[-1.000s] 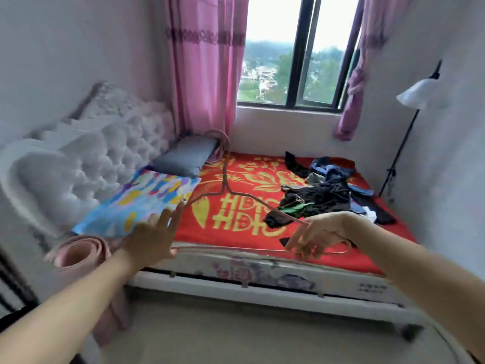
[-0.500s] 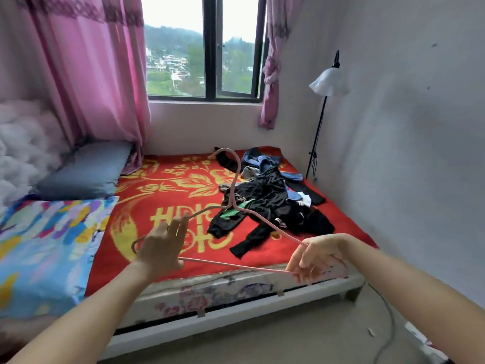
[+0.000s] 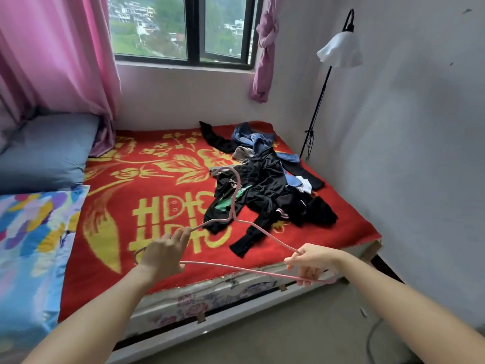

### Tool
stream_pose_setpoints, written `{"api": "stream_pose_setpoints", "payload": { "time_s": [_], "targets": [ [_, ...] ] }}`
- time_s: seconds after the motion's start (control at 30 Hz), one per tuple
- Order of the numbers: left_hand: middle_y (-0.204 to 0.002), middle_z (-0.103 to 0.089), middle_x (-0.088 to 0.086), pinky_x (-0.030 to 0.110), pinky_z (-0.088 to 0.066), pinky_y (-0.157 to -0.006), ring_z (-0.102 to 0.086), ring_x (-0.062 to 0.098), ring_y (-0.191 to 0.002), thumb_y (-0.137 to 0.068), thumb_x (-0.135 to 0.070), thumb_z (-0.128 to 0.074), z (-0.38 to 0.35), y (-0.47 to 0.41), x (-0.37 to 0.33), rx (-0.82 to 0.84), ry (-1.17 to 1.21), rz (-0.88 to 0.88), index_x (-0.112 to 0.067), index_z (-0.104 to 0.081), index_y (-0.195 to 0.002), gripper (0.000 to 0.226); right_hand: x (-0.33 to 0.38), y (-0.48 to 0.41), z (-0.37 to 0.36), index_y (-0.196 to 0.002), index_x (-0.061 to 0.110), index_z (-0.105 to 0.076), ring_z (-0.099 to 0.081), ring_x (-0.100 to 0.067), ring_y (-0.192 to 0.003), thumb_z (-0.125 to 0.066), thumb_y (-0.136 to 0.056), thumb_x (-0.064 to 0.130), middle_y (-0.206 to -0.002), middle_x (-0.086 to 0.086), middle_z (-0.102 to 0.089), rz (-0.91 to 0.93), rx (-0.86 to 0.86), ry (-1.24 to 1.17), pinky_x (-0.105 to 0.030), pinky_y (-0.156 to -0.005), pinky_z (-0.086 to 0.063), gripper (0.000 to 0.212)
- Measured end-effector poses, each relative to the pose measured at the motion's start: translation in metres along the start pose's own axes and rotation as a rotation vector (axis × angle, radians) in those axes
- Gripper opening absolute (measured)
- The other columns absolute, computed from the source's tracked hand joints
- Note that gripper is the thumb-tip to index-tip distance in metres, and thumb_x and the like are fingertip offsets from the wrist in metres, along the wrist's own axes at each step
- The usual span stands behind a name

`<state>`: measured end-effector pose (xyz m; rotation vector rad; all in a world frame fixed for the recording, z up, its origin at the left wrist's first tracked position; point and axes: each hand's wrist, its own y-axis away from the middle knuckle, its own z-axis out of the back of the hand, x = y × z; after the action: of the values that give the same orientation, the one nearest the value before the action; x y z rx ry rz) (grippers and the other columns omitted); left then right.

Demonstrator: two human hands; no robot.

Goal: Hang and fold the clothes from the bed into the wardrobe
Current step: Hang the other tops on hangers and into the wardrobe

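Note:
A thin pink wire hanger [image 3: 237, 195] is held flat over the front of the bed, hook pointing away from me. My left hand [image 3: 164, 252] grips its left end, fingers curled round the wire. My right hand [image 3: 311, 260] grips its right end near the bed's front corner. Beyond the hanger, a heap of clothes [image 3: 265, 185] lies on the right half of the red and yellow bedspread [image 3: 147, 206]: mostly black garments, with blue, grey and white pieces at the back. The wardrobe is out of view.
A grey pillow [image 3: 44, 151] and a colourful pillow [image 3: 29, 248] lie at the left. Pink curtains [image 3: 57, 56] flank the window. A floor lamp [image 3: 338, 48] stands by the right wall. A cable [image 3: 372, 334] trails on the floor beside the bed.
My view has swung right and closer to the bed, so the clothes heap is now centred. My left hand has closed round the hanger's left end; the right hand keeps its hold.

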<state>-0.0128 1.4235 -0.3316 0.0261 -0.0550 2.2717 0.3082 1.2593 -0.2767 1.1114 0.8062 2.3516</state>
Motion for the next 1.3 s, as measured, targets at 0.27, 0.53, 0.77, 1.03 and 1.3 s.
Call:
{"api": "stream_pose_setpoints", "payload": {
  "time_s": [0.27, 0.53, 0.77, 1.03, 1.3],
  "targets": [
    [-0.063, -0.061, 0.002, 0.017, -0.031, -0.021, -0.044, 0.013, -0.026, -0.010, -0.039, -0.093, -0.043, -0.084, 0.013, 0.128, 0.066, -0.027, -0.002, -0.055, -0.102, 0.107, -0.022, -0.076, 0.042, -0.093, 0.005, -0.066, -0.066, -0.018, -0.057, -0.059, -0.090, 0.034, -0.061, -0.003, -0.069, 0.054, -0.140, -0.031, -0.027, -0.057, -0.054, 0.030],
    [-0.133, -0.043, 0.012, 0.033, -0.050, -0.076, -0.056, 0.027, -0.100, -0.064, -0.051, -0.076, -0.054, -0.180, 0.006, 0.145, -0.002, 0.215, 0.000, -0.011, -0.149, 0.118, -0.029, -0.181, 0.108, -0.074, 0.018, -0.059, -0.064, -0.026, -0.083, -0.050, -0.093, 0.036, -0.080, -0.006, -0.068, 0.046, -0.467, 0.302, -0.031, -0.063, -0.038, 0.028],
    [-0.090, -0.063, 0.025, 0.039, -0.049, -0.044, -0.062, 0.036, -0.061, 0.004, -0.047, -0.090, -0.098, -0.228, 0.019, 0.276, 0.020, 0.249, 0.003, -0.042, -0.130, 0.151, -0.028, -0.271, 0.132, -0.076, 0.029, -0.053, -0.056, -0.026, -0.107, -0.044, -0.095, 0.037, -0.103, -0.003, -0.066, -0.048, -0.444, 0.197, -0.034, -0.091, -0.035, 0.023],
    [-0.097, -0.064, 0.020, 0.039, -0.054, -0.053, -0.066, 0.033, -0.072, -0.009, -0.060, -0.088, -0.124, -0.229, 0.064, 0.379, 0.090, 0.303, 0.002, -0.039, -0.130, 0.144, 0.001, -0.331, 0.132, -0.102, 0.031, -0.066, -0.059, -0.018, -0.107, -0.052, -0.091, 0.029, -0.101, 0.005, -0.068, -0.006, -0.331, 0.152, -0.031, -0.092, -0.040, 0.018],
    [-0.101, -0.068, 0.021, 0.041, -0.055, -0.053, -0.069, 0.032, -0.076, -0.006, -0.059, -0.088, -0.143, -0.253, 0.118, 0.448, 0.148, 0.267, 0.002, -0.039, -0.130, 0.146, 0.043, -0.367, 0.126, -0.112, 0.024, -0.061, -0.051, -0.025, -0.116, -0.038, -0.098, 0.030, -0.116, -0.002, -0.064, -0.098, -0.420, 0.377, -0.031, -0.092, -0.035, 0.028]
  ]
}}
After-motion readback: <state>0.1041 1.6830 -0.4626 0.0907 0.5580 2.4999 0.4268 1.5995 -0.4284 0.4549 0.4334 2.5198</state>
